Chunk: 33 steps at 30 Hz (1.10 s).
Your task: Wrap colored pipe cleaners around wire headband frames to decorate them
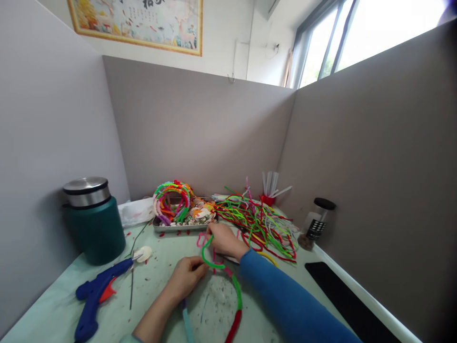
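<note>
My left hand (185, 277) is closed, pinching a hairband (236, 297) that is wrapped in green, pink and red pipe cleaner; its lower part curves down toward me. My right hand (223, 238), in a blue sleeve, is closed on the loose green pipe cleaner end (205, 251) looping off the band's top. Both hands hover just above the pale green table (160, 286). Behind them a metal tray (178, 226) holds several finished wrapped hairbands (171, 200) and small decorations.
A heap of coloured pipe cleaners (264, 224) lies right of the tray. A blue glue gun (98, 293) and a green steel-lidded flask (93, 219) stand at left. A glass jar (316, 224), a red cup of white sticks (269, 190) and a black pad (342, 297) are at right. Grey partitions enclose the desk.
</note>
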{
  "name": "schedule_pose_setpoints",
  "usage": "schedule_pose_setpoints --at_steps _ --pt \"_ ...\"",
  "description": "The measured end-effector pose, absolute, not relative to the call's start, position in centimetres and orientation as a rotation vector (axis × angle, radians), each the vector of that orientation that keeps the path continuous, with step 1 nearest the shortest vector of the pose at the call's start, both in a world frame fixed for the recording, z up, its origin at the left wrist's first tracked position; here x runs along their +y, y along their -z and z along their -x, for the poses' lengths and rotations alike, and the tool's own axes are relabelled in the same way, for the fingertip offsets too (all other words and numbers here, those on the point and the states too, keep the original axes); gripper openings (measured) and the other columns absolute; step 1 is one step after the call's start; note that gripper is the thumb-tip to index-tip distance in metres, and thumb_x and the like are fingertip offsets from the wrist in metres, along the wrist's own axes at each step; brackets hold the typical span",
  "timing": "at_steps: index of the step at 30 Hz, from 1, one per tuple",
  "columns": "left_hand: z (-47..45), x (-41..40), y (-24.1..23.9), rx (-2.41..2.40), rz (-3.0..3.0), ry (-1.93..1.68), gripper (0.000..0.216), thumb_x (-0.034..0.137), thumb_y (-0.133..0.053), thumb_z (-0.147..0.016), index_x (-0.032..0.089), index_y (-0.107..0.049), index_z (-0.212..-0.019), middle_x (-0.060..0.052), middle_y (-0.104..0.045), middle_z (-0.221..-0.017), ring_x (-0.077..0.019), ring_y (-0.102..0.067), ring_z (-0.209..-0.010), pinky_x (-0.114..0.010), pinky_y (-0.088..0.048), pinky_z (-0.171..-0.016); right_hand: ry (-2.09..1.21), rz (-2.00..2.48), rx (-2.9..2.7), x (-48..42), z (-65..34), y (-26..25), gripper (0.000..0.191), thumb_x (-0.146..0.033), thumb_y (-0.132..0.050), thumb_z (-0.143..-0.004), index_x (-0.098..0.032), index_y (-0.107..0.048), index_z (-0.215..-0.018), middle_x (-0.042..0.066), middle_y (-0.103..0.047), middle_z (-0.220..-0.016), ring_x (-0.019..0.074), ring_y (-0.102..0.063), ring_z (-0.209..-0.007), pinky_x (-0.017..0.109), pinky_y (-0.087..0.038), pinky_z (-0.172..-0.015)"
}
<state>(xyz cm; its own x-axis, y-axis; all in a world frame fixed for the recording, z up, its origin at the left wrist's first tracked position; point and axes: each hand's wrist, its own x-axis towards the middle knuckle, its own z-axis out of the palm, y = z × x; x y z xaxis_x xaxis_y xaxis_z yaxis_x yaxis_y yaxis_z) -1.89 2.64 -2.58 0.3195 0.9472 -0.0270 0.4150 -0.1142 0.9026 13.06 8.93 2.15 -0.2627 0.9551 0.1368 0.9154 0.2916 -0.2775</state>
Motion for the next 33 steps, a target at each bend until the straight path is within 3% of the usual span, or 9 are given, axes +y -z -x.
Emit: schedule_pose_setpoints --at_steps 5,10,13,17,27,30,33 --pt "1.9 2.5 2.1 1.246 -1.698 -0.723 0.041 0.051 -0.049 -0.072 0.013 -0.064 -0.072 0.005 -0.045 -0.053 -0.0082 -0.034 -0.043 -0.021 -0.027 -0.043 -0.167 1.898 -2.009 10.8 -16.2 -3.9 0.027 -0.019 -0.052 -0.077 -0.012 -0.059 -0.102 0.014 -0.064 -0.098 0.0213 -0.059 -0.085 0.025 -0.039 -0.065" --pt "1.9 2.5 2.0 1.258 -1.707 -0.699 0.040 0.050 -0.048 -0.072 0.013 -0.063 -0.073 0.005 -0.045 -0.055 -0.0083 -0.035 -0.042 -0.021 -0.027 -0.042 -0.218 1.878 -1.991 10.9 -20.6 -3.5 0.036 -0.016 -0.066 -0.062 -0.017 -0.063 -0.099 0.007 -0.064 -0.102 0.0189 -0.059 -0.088 0.021 -0.040 -0.069" --pt "1.8 2.4 1.9 1.256 -1.707 -0.699 0.040 0.051 -0.047 -0.072 0.014 -0.063 -0.071 0.005 -0.043 -0.054 -0.0086 -0.035 -0.042 -0.021 -0.027 -0.041 -0.175 1.918 -1.890 10.7 -23.3 -2.7 0.025 -0.018 -0.056 -0.074 -0.015 -0.064 -0.097 0.009 -0.066 -0.097 0.0196 -0.060 -0.088 0.024 -0.041 -0.072" --pt "1.7 2.2 1.7 1.266 -1.721 -0.698 0.041 0.052 -0.048 -0.072 0.014 -0.063 -0.072 0.005 -0.044 -0.054 -0.0089 -0.034 -0.044 -0.021 -0.027 -0.043 -0.111 1.932 -1.803 11.3 -25.3 -2.0 0.025 -0.019 -0.047 -0.080 -0.013 -0.065 -0.096 0.011 -0.067 -0.097 0.0210 -0.061 -0.088 0.026 -0.042 -0.075" --pt "1.7 2.2 1.4 1.279 -1.768 -0.721 0.041 0.049 -0.047 -0.074 0.014 -0.067 -0.072 0.003 -0.045 -0.054 -0.0113 -0.037 -0.049 -0.022 -0.029 -0.047 0.068 1.800 -1.791 18.3 -23.9 -4.4 0.033 -0.015 -0.039 -0.090 -0.011 -0.052 -0.120 0.013 -0.053 -0.122 0.0186 -0.048 -0.114 0.029 -0.034 -0.097" --pt "1.7 2.5 1.7 1.279 -1.779 -0.729 0.039 0.047 -0.047 -0.075 0.014 -0.068 -0.072 0.002 -0.046 -0.055 -0.0122 -0.039 -0.051 -0.022 -0.029 -0.048 0.066 1.817 -1.813 20.0 -23.7 -4.6 0.031 -0.025 -0.045 -0.090 -0.014 -0.050 -0.118 0.011 -0.051 -0.121 0.0212 -0.051 -0.108 0.041 -0.041 -0.091" --pt "1.8 2.7 2.2 1.263 -1.785 -0.738 0.038 0.045 -0.047 -0.076 0.014 -0.069 -0.074 0.001 -0.049 -0.055 -0.0131 -0.041 -0.055 -0.022 -0.030 -0.050 0.009 1.896 -1.834 21.2 -23.5 -4.4 0.030 -0.030 -0.051 -0.088 -0.015 -0.052 -0.114 0.008 -0.054 -0.114 0.0199 -0.056 -0.096 0.041 -0.048 -0.081"
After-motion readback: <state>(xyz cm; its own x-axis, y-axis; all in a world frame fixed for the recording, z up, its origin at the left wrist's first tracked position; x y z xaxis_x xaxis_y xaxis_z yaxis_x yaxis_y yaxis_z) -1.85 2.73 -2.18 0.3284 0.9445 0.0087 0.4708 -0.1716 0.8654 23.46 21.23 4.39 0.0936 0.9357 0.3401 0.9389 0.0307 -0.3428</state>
